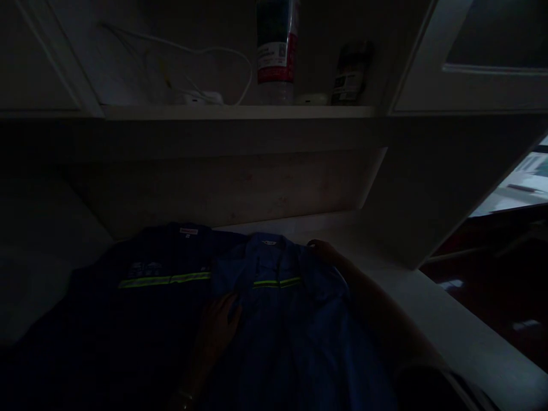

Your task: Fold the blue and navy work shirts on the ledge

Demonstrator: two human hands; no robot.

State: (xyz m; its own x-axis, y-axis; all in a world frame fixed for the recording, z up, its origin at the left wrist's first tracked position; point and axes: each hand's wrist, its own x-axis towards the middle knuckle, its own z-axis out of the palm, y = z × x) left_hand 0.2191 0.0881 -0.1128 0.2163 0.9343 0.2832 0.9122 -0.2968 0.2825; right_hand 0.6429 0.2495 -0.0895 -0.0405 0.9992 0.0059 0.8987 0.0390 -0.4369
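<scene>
"Left hand (220, 319), lower centre of the frame: back upward, thumb and fingers apart, resting at the side of the lighter blue jacket (274, 319). And its partner?"

"Right hand (323, 251), right of centre: fingertips at the jacket's shoulder. Whether they pinch cloth cannot be told in this dim light."

"Where does the jacket lie?"

"Lower centre, spread on the white counter (449, 325), front upward, its left edge in the frame meeting a darker jacket (141, 302)."

"Which step do the hands suggest?"

"Judging by their places, one at each side, the cloth is being spread or straightened; a fold is also possible."

"What would the next move call for?"

"Probably a firm hold on the shoulder cloth and light, even pressure opposite, so that the front does not bunch. Catching the darker jacket is the likely hazard."

"And its direction?"

"Collar (269, 240) toward the top of the frame, body toward the bottom edge, hem not distinguishable. Its long axis runs nearly upright, leaning slightly right as it descends; the yellow-green stripe (268, 283) crosses it at the chest."
</scene>
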